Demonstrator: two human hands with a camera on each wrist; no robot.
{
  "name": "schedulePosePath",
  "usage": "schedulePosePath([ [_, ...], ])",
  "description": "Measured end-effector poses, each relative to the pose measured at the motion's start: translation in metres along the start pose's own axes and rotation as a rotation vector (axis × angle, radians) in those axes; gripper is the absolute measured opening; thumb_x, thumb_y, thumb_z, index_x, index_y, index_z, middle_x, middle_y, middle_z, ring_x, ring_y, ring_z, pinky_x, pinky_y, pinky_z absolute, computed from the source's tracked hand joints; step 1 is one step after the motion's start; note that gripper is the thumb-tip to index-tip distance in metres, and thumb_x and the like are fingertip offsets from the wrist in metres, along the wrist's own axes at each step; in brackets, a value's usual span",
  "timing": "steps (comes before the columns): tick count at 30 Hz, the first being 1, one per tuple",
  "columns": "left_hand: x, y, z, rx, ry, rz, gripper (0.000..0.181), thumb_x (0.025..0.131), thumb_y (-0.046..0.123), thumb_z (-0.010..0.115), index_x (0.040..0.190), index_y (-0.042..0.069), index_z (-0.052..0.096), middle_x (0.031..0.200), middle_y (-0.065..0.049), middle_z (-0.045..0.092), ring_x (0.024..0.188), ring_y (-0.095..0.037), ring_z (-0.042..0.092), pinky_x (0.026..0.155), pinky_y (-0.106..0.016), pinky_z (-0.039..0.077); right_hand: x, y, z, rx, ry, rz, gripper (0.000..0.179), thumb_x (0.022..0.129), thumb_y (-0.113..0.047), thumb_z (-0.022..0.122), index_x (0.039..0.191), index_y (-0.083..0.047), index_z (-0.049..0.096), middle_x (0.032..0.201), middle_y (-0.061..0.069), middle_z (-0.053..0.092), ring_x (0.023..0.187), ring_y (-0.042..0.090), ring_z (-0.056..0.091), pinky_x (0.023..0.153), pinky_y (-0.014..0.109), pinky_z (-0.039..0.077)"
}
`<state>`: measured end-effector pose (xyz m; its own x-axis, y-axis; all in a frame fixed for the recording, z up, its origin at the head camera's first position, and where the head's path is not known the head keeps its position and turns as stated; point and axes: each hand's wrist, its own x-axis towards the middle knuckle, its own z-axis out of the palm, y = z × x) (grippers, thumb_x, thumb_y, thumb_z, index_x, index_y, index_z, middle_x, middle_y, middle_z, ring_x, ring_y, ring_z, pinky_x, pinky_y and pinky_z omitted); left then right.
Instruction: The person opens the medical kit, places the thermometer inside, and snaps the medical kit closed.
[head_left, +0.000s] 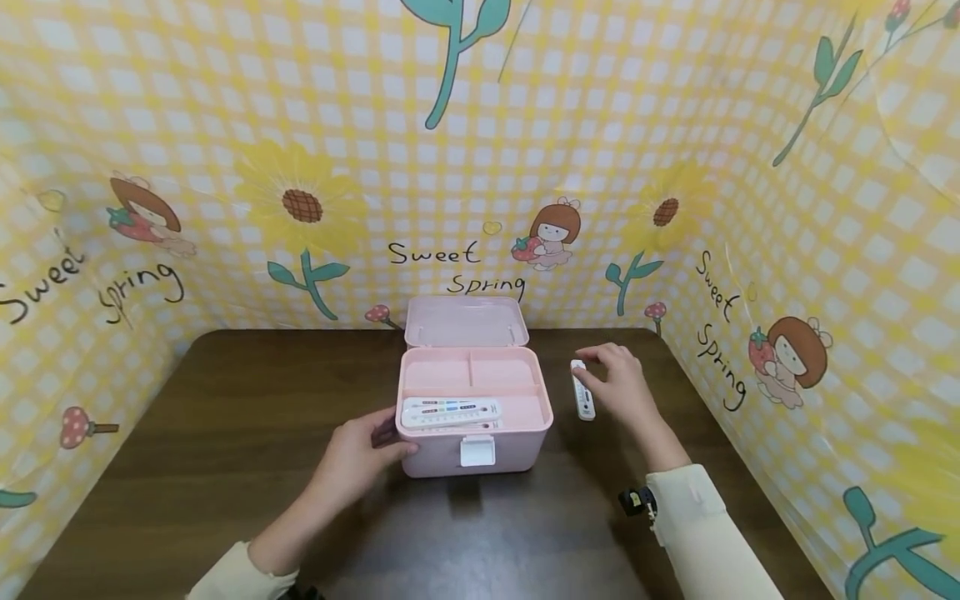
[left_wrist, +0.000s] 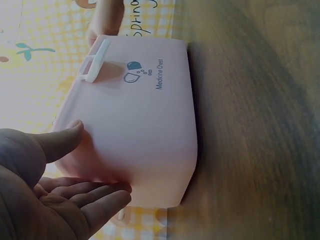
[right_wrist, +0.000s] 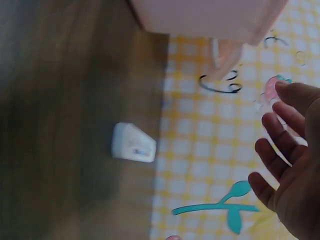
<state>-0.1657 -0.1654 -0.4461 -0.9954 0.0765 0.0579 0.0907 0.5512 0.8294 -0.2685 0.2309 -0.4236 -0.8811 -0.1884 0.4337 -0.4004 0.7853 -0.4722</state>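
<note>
A pink medicine chest [head_left: 480, 454] stands on the table with its lid [head_left: 467, 321] tipped back, its front printed "Medicine Chest". My left hand [head_left: 356, 450] rests against its left front corner, thumb by the front and straight fingers along the side. Slim white cases [head_left: 450, 412] with printed markings lie in the front compartment. To the right of the chest, a similar white case [head_left: 583, 396] lies on the table. My right hand [head_left: 618, 383] hovers over it, fingers spread; in the right wrist view, a gap shows between the fingers [right_wrist: 275, 160] and the case [right_wrist: 134, 143].
Two smaller compartments [head_left: 435, 372] fill the back of the chest, and a white latch [head_left: 477, 451] hangs at its front. Yellow checked cloth [head_left: 637, 108] walls off the back and sides of the dark wooden table [head_left: 247, 433].
</note>
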Motion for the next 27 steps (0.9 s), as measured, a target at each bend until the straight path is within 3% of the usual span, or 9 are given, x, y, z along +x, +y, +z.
schedulePosePath([
  [7,0.001,0.001,0.0,0.012,-0.003,0.013,0.067,0.074,0.036,0.082,0.132,0.01,0.059,0.122,-0.007,0.067,0.109,-0.021,0.066,0.087,-0.036,0.057,-0.003,0.023,0.011,-0.096,-0.08,0.182,0.05,0.082,-0.04,0.075,0.119,-0.008,0.065,0.116,0.011,0.064,0.108,0.033,0.052,0.089,0.053,0.034],
  [17,0.001,0.003,-0.003,0.028,-0.007,0.021,0.064,0.076,0.033,0.082,0.132,0.011,0.059,0.125,-0.007,0.066,0.113,-0.022,0.064,0.089,-0.038,0.055,-0.009,0.038,0.023,-0.138,-0.232,0.317,0.073,0.073,-0.05,0.079,0.128,-0.006,0.059,0.117,0.015,0.063,0.112,0.038,0.052,0.087,0.056,0.037],
  [27,0.0,0.003,-0.002,0.02,-0.022,0.001,0.068,0.075,0.036,0.081,0.133,0.01,0.057,0.126,-0.009,0.065,0.113,-0.024,0.064,0.089,-0.04,0.055,-0.018,0.04,0.033,-0.154,-0.247,0.427,0.078,0.07,-0.048,0.082,0.129,-0.004,0.057,0.117,0.016,0.064,0.109,0.041,0.055,0.084,0.055,0.038],
])
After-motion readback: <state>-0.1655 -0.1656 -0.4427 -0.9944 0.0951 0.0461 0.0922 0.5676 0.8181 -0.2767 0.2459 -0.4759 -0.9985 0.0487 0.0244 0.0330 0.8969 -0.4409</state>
